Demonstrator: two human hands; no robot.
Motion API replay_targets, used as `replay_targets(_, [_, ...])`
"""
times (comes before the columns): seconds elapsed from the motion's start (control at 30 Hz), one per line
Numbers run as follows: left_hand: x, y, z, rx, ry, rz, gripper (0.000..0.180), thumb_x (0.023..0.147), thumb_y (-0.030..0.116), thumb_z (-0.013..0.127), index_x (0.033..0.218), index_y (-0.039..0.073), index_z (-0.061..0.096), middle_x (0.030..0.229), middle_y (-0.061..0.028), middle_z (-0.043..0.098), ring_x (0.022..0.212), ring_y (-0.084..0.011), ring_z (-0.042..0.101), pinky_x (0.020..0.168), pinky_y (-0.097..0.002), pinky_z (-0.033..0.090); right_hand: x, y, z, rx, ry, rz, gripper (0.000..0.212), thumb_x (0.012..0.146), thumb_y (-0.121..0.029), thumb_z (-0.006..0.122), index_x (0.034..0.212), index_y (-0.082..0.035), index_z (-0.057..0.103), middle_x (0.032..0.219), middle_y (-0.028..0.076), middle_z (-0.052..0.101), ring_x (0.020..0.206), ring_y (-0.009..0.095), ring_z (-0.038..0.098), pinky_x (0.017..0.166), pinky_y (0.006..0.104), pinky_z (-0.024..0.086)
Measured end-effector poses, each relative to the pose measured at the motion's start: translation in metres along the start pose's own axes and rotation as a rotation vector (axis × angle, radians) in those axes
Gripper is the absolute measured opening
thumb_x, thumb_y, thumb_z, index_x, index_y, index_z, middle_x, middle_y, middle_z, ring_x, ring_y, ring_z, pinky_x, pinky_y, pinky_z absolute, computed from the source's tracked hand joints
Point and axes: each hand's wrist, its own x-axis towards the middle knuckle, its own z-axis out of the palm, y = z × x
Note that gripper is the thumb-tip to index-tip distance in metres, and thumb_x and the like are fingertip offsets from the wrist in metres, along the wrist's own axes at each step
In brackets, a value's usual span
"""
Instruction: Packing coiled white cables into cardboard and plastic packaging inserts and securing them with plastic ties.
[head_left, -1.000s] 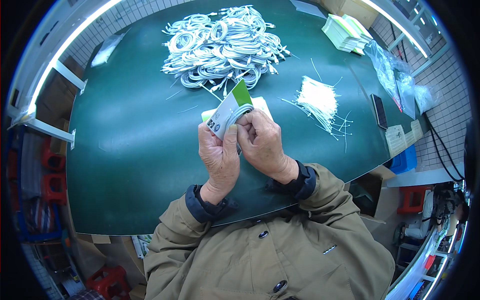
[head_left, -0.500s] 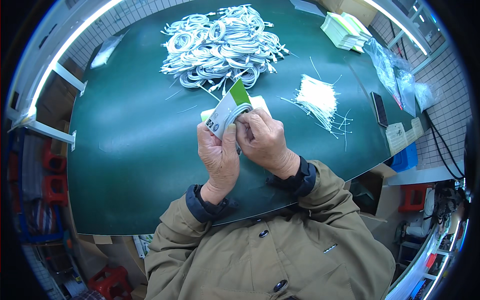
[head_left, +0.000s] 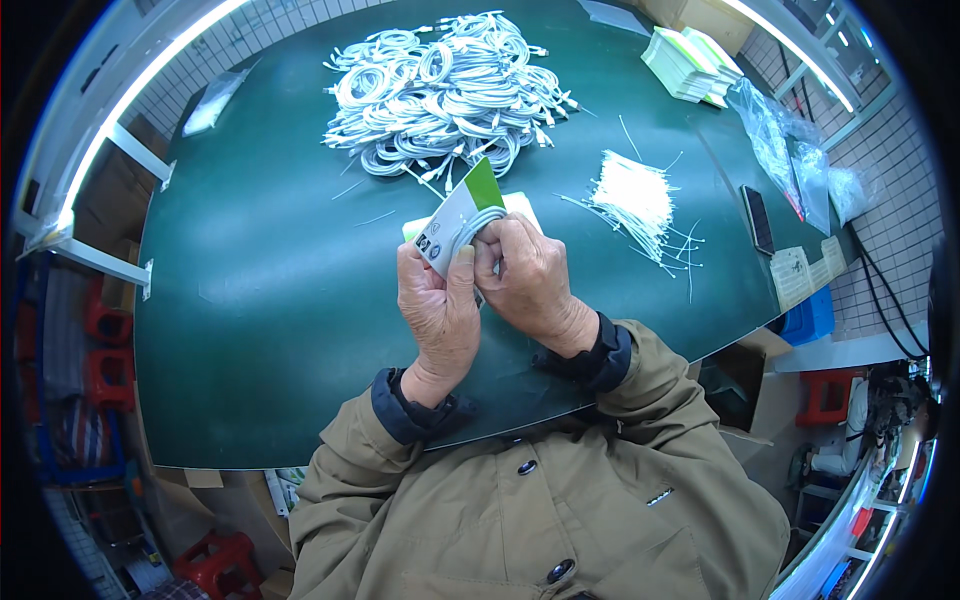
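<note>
Above the middle of the green table, my left hand (head_left: 440,312) pinches a green and white card (head_left: 483,187) between thumb and fingers. A coil of light grey cable (head_left: 470,230) lies against the card's face, under the left thumb. My right hand (head_left: 532,278) is closed at the right side of the coil, fingertips bent in on the cable. Whether those fingertips also hold something thin is hidden. The card is tilted, its green end pointing away from me. Behind my hands, another white and green stack (head_left: 522,206) lies partly covered on the table.
A big heap of coiled cables (head_left: 440,95) fills the table's far middle. To the right lie a bundle of white cable ties (head_left: 632,195), a phone (head_left: 758,218) and clear plastic bags (head_left: 780,140). Stacked cards (head_left: 685,65) stand at the far right of the green table (head_left: 260,350).
Almost nothing differs. The card and cable have shifted very slightly in my hands, and both hands keep their grip.
</note>
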Motion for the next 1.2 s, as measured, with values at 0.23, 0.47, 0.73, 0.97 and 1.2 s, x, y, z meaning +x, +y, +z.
replay_targets(0.23, [0.0045, 0.0032, 0.0000, 0.004, 0.005, -0.012, 0.023, 0.103, 0.005, 0.062, 0.121, -0.001, 0.050, 0.112, -0.0074, 0.064, 0.102, -0.0108, 0.062, 0.089, -0.0273, 0.053, -0.0014, 0.0009, -0.0001, 0.080, 0.007, 0.106, 0.015, 0.084, 0.001, 0.073, 0.085, -0.002, 0.058, 0.071, 0.009, 0.060, 0.054, 0.022, 0.061, 0.049, 0.0325, 0.049])
replay_targets(0.47, [0.0086, 0.0039, -0.0047, 0.071, 0.001, 0.000, 0.025, 0.103, 0.006, 0.062, 0.123, -0.001, 0.048, 0.115, -0.0093, 0.064, 0.105, -0.0120, 0.063, 0.091, -0.0288, 0.053, 0.0022, -0.0002, -0.0046, 0.175, 0.035, 0.128, 0.013, 0.081, 0.002, 0.076, 0.087, -0.001, 0.065, 0.072, 0.006, 0.061, 0.047, 0.014, 0.056, 0.046, 0.0280, 0.046])
replay_targets(0.73, [0.0053, 0.0054, -0.0044, -0.040, 0.051, -0.002, 0.028, 0.103, 0.006, 0.061, 0.125, 0.000, 0.046, 0.120, -0.0107, 0.062, 0.110, -0.0140, 0.062, 0.097, -0.0309, 0.051, -0.0011, -0.0046, -0.0025, 0.120, 0.006, 0.068, 0.016, 0.079, 0.004, 0.076, 0.092, -0.001, 0.070, 0.076, 0.007, 0.063, 0.049, 0.012, 0.056, 0.046, 0.0272, 0.046])
replay_targets(0.97, [0.0048, 0.0005, -0.0031, -0.176, 0.112, -0.088, 0.035, 0.102, 0.003, 0.062, 0.133, 0.000, 0.045, 0.126, -0.0110, 0.060, 0.115, -0.0154, 0.060, 0.100, -0.0322, 0.049, -0.0028, -0.0008, -0.0021, 0.111, -0.010, 0.059, 0.014, 0.079, 0.004, 0.075, 0.090, -0.002, 0.069, 0.077, 0.007, 0.064, 0.053, 0.015, 0.060, 0.048, 0.0289, 0.048])
replay_targets(1.2, [0.0038, 0.0018, -0.0046, -0.194, 0.108, -0.108, 0.038, 0.101, 0.003, 0.062, 0.135, 0.000, 0.045, 0.129, -0.0114, 0.060, 0.117, -0.0166, 0.060, 0.102, -0.0336, 0.049, -0.0052, 0.0016, 0.0040, 0.081, -0.004, 0.058, 0.013, 0.079, 0.003, 0.074, 0.086, -0.003, 0.066, 0.076, 0.009, 0.063, 0.057, 0.022, 0.062, 0.051, 0.0327, 0.050])
